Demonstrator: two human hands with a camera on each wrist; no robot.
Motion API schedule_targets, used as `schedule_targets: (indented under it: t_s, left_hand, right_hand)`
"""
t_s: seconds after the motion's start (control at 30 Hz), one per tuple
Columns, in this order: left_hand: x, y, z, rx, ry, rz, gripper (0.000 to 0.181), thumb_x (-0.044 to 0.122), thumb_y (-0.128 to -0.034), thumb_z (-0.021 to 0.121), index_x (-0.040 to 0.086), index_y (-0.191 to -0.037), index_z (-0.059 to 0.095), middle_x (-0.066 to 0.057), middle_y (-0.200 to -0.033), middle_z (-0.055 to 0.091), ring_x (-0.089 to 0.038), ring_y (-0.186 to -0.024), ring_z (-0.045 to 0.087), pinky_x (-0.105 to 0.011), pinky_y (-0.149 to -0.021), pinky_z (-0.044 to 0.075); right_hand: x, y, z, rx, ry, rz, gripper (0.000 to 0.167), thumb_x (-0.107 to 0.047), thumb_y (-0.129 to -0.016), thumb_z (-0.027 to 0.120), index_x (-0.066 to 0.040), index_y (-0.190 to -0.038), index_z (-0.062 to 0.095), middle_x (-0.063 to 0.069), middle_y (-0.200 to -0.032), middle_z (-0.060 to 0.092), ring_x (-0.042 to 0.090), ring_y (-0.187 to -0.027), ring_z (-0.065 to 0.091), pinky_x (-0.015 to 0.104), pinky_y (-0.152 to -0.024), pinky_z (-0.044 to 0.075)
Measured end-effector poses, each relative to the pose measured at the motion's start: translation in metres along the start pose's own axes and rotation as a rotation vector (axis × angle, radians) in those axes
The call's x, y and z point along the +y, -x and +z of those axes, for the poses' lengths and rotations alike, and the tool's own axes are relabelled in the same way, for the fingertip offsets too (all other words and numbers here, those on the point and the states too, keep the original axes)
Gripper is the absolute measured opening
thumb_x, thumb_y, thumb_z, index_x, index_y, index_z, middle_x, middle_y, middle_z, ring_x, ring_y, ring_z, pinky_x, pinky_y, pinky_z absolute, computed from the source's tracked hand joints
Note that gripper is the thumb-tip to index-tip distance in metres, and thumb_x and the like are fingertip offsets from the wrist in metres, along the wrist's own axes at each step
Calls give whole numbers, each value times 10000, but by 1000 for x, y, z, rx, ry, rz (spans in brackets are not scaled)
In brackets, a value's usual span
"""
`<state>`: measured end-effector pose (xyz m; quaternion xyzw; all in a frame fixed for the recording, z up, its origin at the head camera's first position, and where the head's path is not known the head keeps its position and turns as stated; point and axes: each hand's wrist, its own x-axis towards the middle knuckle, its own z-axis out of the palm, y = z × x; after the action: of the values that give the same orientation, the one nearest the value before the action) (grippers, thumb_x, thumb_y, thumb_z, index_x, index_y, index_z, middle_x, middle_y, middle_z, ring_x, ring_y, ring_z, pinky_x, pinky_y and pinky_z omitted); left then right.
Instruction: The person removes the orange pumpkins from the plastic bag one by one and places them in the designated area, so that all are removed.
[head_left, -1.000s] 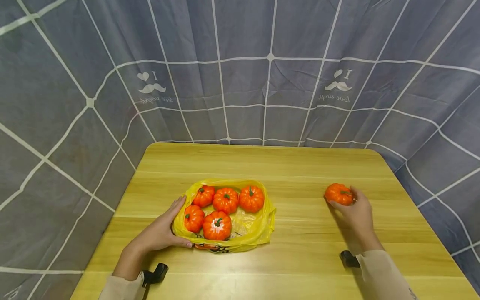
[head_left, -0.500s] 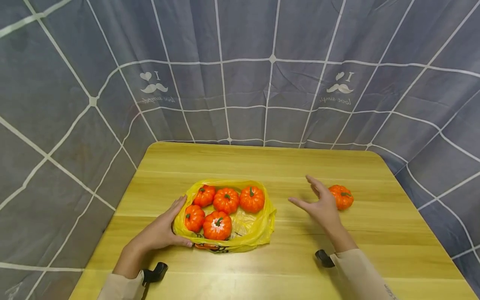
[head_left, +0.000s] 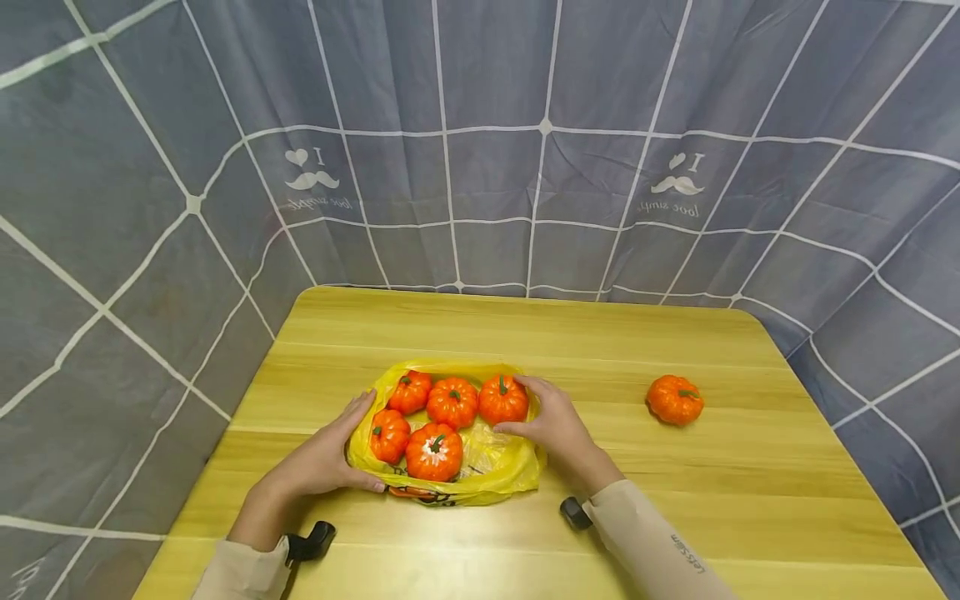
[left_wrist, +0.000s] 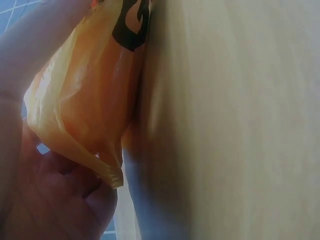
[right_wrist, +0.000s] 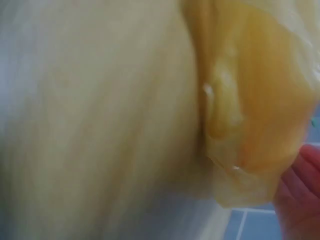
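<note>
A yellow plastic bag (head_left: 489, 487) lies on the table in the head view, its mouth spread wide with several small orange pumpkins inside. My left hand (head_left: 318, 458) holds the bag's left end, thumb along the front and fingers round the back. In the left wrist view, fingers (left_wrist: 75, 200) lie behind the thin plastic. My right hand (head_left: 558, 425) reaches over the bag's right rim, thumb and fingertips spread beside the rightmost pumpkin (head_left: 502, 400); whether they touch it is unclear. The right wrist view is blurred. Another pumpkin (head_left: 675, 400) sits on the table, right of the bag.
The wooden table (head_left: 600, 333) has rounded far corners. A grey curtain (head_left: 495, 175) with white grid lines surrounds it at the back and sides. A black wrist mount (head_left: 311, 542) sits at the left cuff, another mount (head_left: 575, 514) at the right.
My right hand has let go of the pumpkin on the right and moved left to the bag. That pumpkin stays on the table. The left hand keeps its place at the bag.
</note>
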<state>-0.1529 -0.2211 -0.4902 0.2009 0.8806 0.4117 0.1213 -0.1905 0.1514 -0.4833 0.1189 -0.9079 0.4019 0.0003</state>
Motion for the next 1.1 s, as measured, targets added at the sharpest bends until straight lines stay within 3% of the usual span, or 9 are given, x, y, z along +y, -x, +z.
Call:
schedule_targets:
  t_s: [0.23, 0.5, 0.67, 0.9, 1.1]
  left_hand:
    - [0, -3, 0, -4, 5, 0, 1351, 419, -633, 958, 73, -1625, 109, -246, -1650, 69, -448, -1501, 44, -649, -1154, 114]
    - [-1, 0, 0, -7, -3, -10, 1346, 435, -638, 952, 87, -1628, 108, -240, -1652, 72, -448, -1501, 46, -649, -1154, 117]
    - [-2, 3, -2, -3, -12, -19, 1344, 446, -637, 950, 88, -1627, 114, -250, -1648, 80, -456, -1498, 52, -655, -1149, 123]
    - [-3, 2, -3, 1, -15, -16, 1333, 458, -646, 942, 100, -1629, 116, -245, -1650, 83, -447, -1501, 54, -657, -1149, 127]
    - [-1, 0, -2, 0, -21, -14, 1342, 463, -647, 940, 77, -1626, 106, -247, -1649, 82, -449, -1501, 49, -653, -1150, 130]
  right_hand:
    - [1, -4, 10, 58, 22, -5, 796, -271, -693, 950, 5, -1352, 599, 163, -1388, 581, 355, -1314, 506, 481, -1112, 377]
    - [2, 1, 13, 118, 25, -13, 788, -336, -699, 940, 3, -1336, 623, 174, -1374, 594, 365, -1304, 518, 489, -1102, 388]
    - [-2, 5, 12, 153, -41, -31, 798, -346, -700, 938, -25, -1357, 621, 147, -1384, 593, 342, -1306, 523, 478, -1100, 392]
    - [-2, 10, -11, 262, -138, -95, 778, -310, -698, 944, -39, -1353, 626, 131, -1385, 594, 328, -1294, 534, 504, -1081, 411]
    - [30, 17, -44, 389, -95, -88, 766, -261, -710, 943, 9, -1347, 613, 165, -1359, 604, 349, -1259, 553, 515, -1053, 436]
